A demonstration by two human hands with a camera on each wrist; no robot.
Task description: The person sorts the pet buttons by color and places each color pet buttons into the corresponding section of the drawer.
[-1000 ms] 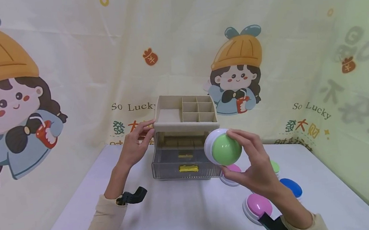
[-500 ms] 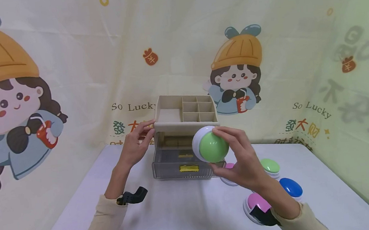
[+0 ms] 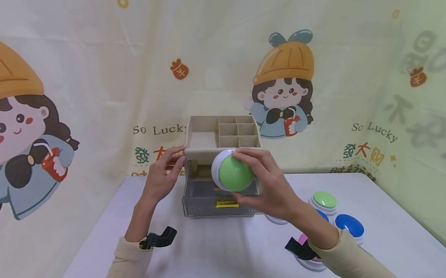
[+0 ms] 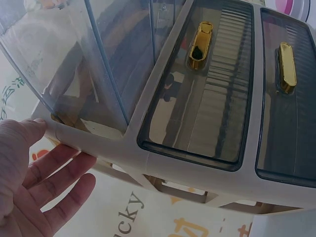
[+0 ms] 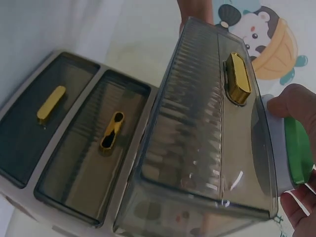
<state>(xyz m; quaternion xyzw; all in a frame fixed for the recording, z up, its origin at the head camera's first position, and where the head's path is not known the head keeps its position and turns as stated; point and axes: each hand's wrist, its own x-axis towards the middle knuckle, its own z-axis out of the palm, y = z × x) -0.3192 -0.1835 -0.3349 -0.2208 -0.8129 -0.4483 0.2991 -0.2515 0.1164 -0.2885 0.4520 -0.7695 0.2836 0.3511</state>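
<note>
Green-domed button [image 3: 232, 172], mid-frame, pinched in right hand [image 3: 273, 188], lies left of that palm, overlapping the pulled-out smoky drawer [image 3: 200, 207] in view. I see left hand [image 3: 163, 176] touching organizer [image 3: 202, 151], fingers loose.

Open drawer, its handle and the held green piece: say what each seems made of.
Drawer: most likely glossy smoky plastic; it is see-through. Handle: polished gold, bright reflections; metal or plated plastic. Held green piece: probably smooth hard plastic, given its even sheen.

On the bench [image 3: 218, 260], the organizer [image 3: 204, 151] is standing before the curtain [image 3: 215, 19]; 1 button [image 3: 235, 174] is hovering over its pulled-out drawer [image 3: 199, 207], 5 others [image 3: 350, 225] are lying front-right.
</note>
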